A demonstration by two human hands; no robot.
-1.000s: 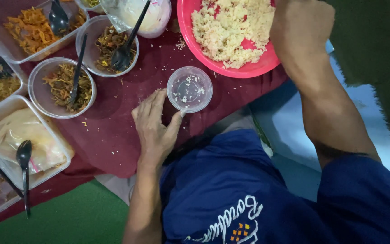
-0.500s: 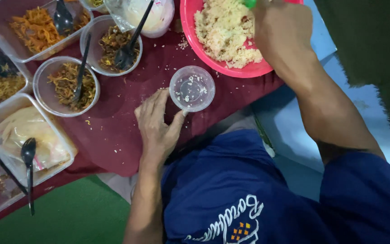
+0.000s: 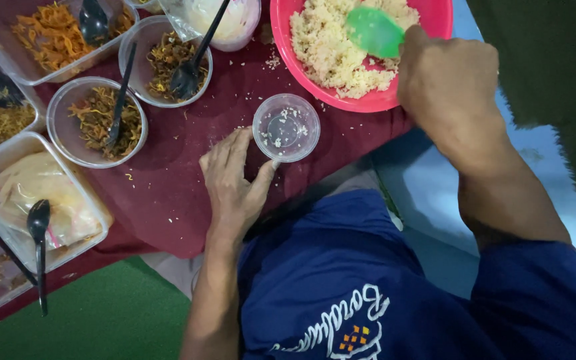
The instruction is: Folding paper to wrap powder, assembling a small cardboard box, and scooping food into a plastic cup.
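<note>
A small clear plastic cup (image 3: 287, 127) with a few rice grains inside stands on the dark red cloth (image 3: 175, 180). My left hand (image 3: 233, 181) rests flat beside it, thumb and fingers touching its lower left side. My right hand (image 3: 449, 79) grips a green spoon (image 3: 375, 31), whose bowl lies over the rice (image 3: 328, 40) in the big pink bowl (image 3: 428, 20). The spoon's handle is hidden in my fist.
Left of the cup stand two round clear bowls of fried noodles (image 3: 96, 119) (image 3: 167, 60) with black spoons, a tub of orange shreds (image 3: 51, 30), a tub with a bagged food and black spoon (image 3: 35, 200), and a bagged white sauce (image 3: 221, 20). Green floor (image 3: 101, 320) lies below.
My right hand has drawn back toward me out of the pink bowl, and the green spoon has come into view over the rice. My left hand stays by the cup.
</note>
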